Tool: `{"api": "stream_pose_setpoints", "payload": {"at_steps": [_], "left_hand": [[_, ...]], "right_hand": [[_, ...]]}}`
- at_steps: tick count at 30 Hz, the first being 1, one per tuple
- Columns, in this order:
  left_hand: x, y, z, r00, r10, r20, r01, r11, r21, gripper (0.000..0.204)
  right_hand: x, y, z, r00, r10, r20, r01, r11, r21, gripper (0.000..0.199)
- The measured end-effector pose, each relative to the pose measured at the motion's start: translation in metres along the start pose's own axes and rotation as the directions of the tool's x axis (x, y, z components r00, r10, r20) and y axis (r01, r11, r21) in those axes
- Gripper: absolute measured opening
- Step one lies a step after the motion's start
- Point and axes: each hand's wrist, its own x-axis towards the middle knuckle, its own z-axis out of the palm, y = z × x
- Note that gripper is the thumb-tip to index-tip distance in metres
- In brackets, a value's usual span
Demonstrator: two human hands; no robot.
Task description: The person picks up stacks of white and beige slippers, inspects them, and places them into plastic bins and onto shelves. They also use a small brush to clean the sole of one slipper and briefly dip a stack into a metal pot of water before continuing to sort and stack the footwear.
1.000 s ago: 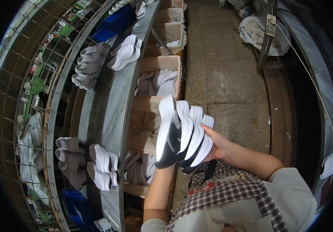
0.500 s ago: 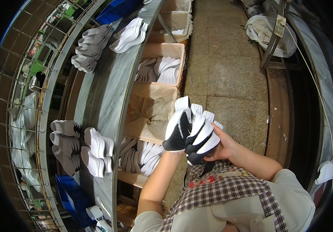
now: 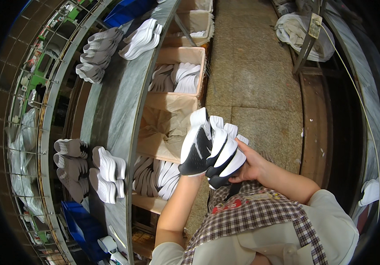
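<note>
A stack of several black-and-white shoe soles (image 3: pixel 220 150) is held up in front of my apron, tilted, with black parts low and white edges up. My right hand (image 3: pixel 252 164) grips the stack from the right, fingers wrapped around its edge. From below left, my left hand (image 3: pixel 193 178) supports the leftmost sole; most of its fingers are hidden behind the soles. Left of my hands, white soles (image 3: pixel 106 174) and grey soles (image 3: pixel 71 167) lie in groups on a long grey bench (image 3: pixel 118 106).
Lined crates stand beneath the bench's edge: one shows mostly bare lining (image 3: pixel 170 102), others hold grey and white soles (image 3: pixel 156 176). Blue bins (image 3: pixel 84 229) sit at the bench's ends. A wire mesh (image 3: pixel 24 145) borders the left. A white sack (image 3: pixel 302 37) lies beyond the walkway (image 3: pixel 260 84).
The held stack has shifted slightly left, with both hands still on it. The whole scene has slid a little to the left.
</note>
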Motion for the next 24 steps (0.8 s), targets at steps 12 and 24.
{"api": "stream_pose_setpoints", "payload": {"at_steps": [12,24], "left_hand": [[-0.028,0.013,-0.026,0.999,-0.046,-0.002,0.045,0.983,0.176,0.041],[-0.020,0.022,-0.039,0.995,-0.083,-0.049,0.090,0.983,0.158,0.045]], "right_hand": [[-0.022,-0.016,0.037,0.791,-0.546,0.276,0.609,0.745,-0.270,0.103],[-0.040,-0.023,0.049,0.632,-0.598,0.492,0.775,0.502,-0.385,0.112]]}}
